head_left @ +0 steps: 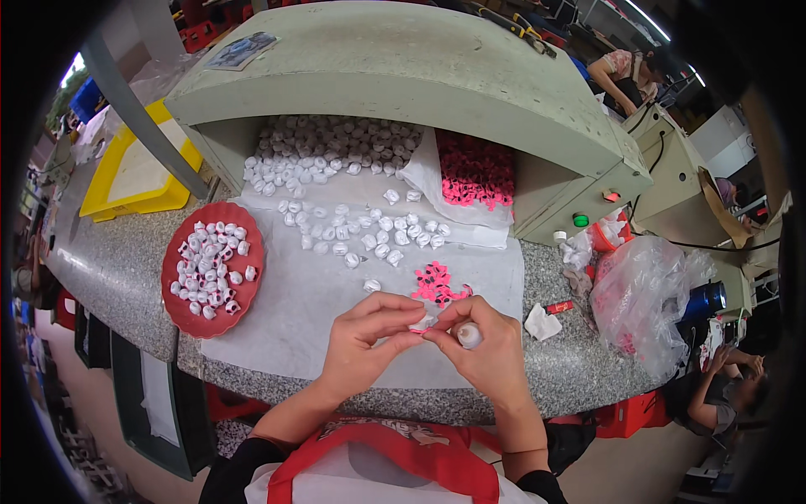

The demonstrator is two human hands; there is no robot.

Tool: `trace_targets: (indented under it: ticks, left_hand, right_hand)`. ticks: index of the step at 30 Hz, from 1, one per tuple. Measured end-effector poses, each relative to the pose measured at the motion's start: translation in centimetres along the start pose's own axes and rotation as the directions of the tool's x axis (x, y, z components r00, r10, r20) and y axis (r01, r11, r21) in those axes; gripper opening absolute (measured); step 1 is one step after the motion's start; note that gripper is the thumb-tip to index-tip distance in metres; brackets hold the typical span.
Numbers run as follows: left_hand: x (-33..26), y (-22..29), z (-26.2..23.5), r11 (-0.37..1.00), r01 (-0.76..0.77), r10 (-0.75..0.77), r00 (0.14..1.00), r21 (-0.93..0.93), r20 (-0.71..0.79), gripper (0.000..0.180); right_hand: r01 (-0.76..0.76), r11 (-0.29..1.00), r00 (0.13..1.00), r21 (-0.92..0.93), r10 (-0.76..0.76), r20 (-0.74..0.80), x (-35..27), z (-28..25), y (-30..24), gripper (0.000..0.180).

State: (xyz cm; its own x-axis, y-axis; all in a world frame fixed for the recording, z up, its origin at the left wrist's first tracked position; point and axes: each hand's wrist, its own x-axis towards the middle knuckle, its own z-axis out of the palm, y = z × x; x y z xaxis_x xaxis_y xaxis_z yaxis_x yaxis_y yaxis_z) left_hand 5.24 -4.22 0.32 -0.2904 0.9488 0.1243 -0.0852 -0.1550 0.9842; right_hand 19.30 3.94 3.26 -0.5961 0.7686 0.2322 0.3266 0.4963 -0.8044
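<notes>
My left hand point(363, 343) pinches a small rounded white piece point(426, 322) between thumb and fingers, above the front of the paper sheet. A bit of pink point(419, 331) shows at the meeting fingertips of both hands; its shape is mostly hidden. My right hand point(494, 353) is closed around a small white bottle point(469, 336), its thumb and forefinger touching the pink bit. Just beyond my fingers lies a small heap of pink pieces with black marks point(435, 282). Farther back, several loose white pieces point(386, 225) are scattered on the white paper point(277, 294).
A red scalloped plate point(172, 296) of white-and-pink pieces stands at left, before a yellow tray point(183, 195). An arched grey-green housing point(403, 71) covers piles of white and pink pieces. At right are a plastic bag point(642, 290), crumpled tissue point(542, 322) and a red tube point(559, 307).
</notes>
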Motion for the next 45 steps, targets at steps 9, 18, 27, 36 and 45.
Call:
trace_targets:
  ticks: [9,18,27,36,45]
  left_hand:
    - [-0.3,-1.0,0.6,0.97,-0.072,0.068,0.997,-0.23,-0.026,0.028]
    - [-0.3,-1.3,0.5,0.979,-0.163,0.164,0.987,-0.124,-0.004,0.023]
    - [0.2,-2.0,-0.1,0.962,-0.025,0.017,0.999,-0.272,-0.031,0.022]
    - [0.2,-1.2,-0.2,0.859,0.251,-0.261,0.965,-0.446,0.04,0.033]
    - [-1.0,-1.7,-0.5,0.993,-0.076,0.081,0.995,-0.087,0.054,0.024]
  right_hand:
    - [0.03,0.97,0.999,0.24,-0.019,-0.05,-0.8,0.3,0.9,0.022]
    - [0.027,0.963,1.0,0.269,-0.023,-0.018,-0.4,0.1,0.9,0.02]
    - [0.043,0.938,0.998,0.345,-0.052,0.018,0.1,1.2,2.9,0.018]
    - [0.175,0.881,0.984,0.44,-0.135,-0.12,-0.8,2.4,3.6,0.03]
    - [0.004,0.65,0.997,0.76,-0.065,0.051,-1.0,3.0,4.4,0.021]
